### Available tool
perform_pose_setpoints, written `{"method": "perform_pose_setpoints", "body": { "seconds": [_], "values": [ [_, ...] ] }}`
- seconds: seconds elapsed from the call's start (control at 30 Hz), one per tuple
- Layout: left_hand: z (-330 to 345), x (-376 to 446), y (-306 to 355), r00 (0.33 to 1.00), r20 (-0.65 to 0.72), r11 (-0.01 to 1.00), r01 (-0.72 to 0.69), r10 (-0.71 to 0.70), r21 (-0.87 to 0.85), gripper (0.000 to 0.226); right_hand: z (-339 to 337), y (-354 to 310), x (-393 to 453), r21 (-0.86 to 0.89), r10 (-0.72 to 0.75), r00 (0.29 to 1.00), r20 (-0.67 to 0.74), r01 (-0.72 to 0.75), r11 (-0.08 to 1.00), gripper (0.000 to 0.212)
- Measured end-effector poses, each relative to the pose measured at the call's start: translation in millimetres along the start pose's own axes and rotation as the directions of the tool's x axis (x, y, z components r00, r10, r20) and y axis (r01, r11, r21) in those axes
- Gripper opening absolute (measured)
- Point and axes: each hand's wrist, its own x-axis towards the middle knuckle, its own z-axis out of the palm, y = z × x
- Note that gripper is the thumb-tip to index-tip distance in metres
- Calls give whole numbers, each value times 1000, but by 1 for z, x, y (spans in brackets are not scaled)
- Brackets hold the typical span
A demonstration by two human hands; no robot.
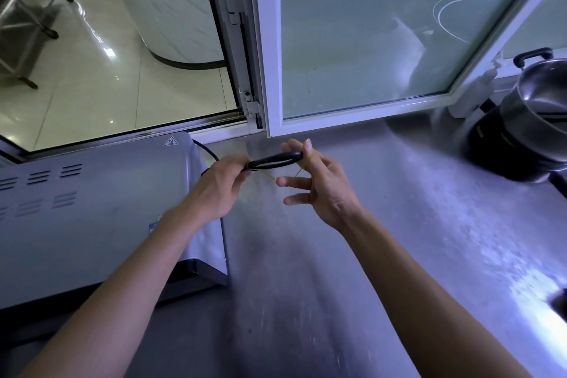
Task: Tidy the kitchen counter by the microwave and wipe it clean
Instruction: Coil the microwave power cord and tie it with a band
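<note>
The silver microwave [101,205] stands at the left on a steel counter [352,270]. Its black power cord [276,159] is folded into a short bundle above the counter, between my hands. My left hand [214,190] grips the bundle's left end. My right hand [316,181] has a thin yellow rubber band [302,164] looped over a raised finger; the band stretches back round the cord, and the other fingers are spread. The rest of the cord runs back behind the microwave.
An open white-framed window [383,49] swings inward over the back of the counter. A steel pot [540,107] on a black cooker sits at the right. A white socket strip [469,98] lies under the window. A dark sink edge [560,304] shows at the far right.
</note>
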Motion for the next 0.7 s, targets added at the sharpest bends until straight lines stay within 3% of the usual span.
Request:
{"method": "perform_pose_setpoints", "body": {
  "seconds": [0.13, 0.27, 0.4, 0.53, 0.7],
  "values": [
    [-4, -1, -9, 990, 67, 954, -139, 125, 266, 3, -8, 3, -1, -70, 61, 998, 4, -60, 996, 49],
    [-1, -2, -7, 986, 110, 906, -159, 125, 393, 6, -12, 6, 1, -220, 90, 995, -35, -96, 971, 41],
    [13, 4, 7, 991, 107, 875, -126, 85, 468, 11, -8, 10, 10, -380, 33, 991, -130, -81, 922, 28],
    [21, 10, 16, 998, 65, 862, -37, 5, 505, 9, -7, 13, 20, -394, -25, 966, -258, -82, 915, 27],
    [26, 10, 17, 999, 40, 870, -2, -20, 494, 10, -10, 18, 26, -384, -32, 961, -273, -79, 920, 23]
  ]
}}
